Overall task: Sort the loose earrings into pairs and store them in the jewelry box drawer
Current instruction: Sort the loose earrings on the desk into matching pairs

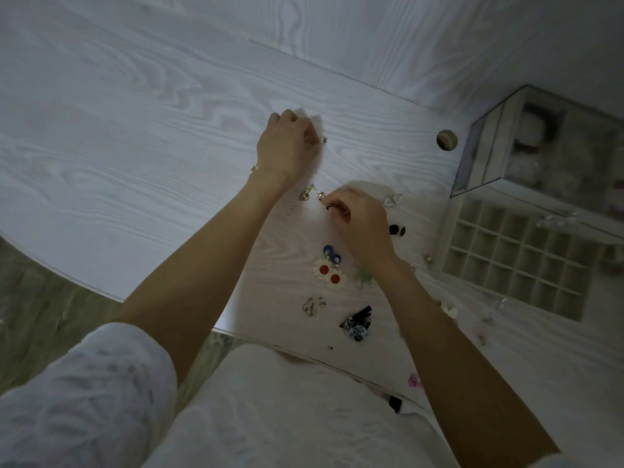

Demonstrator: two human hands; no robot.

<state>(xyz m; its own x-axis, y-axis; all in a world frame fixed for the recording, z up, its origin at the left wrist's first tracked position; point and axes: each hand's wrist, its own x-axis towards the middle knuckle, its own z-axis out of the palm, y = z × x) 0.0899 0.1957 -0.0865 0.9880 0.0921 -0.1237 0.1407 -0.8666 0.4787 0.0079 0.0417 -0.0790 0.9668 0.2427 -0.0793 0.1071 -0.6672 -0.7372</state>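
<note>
A person in a white top (270, 410) is leaning over a pale wood-grain table (135, 136), both bare forearms reaching out. Nearest the table edge, a dark blue-and-black earring cluster (357, 323) is lying beside a small silver pair (313, 305). Just beyond them, two white daisy earrings with red centres (330, 273) are sitting touching, blue round studs (332, 254) right above, and a faint green piece (364, 278) is showing by the right wrist. The right hand (359, 219) is curling its fingers around a small gold earring (320, 196), pinching it just off a heart-shaped gold earring (305, 194) lying on the table. Farther out, the left hand (287, 143) is pinching another small gold piece (323, 140) at its fingertips against the tabletop. To the right, the drawer (513, 261) is standing pulled out, its grid of little compartments showing, in front of the glass jewelry box (540, 143), with a round hole (447, 140) in the table beside it.
</note>
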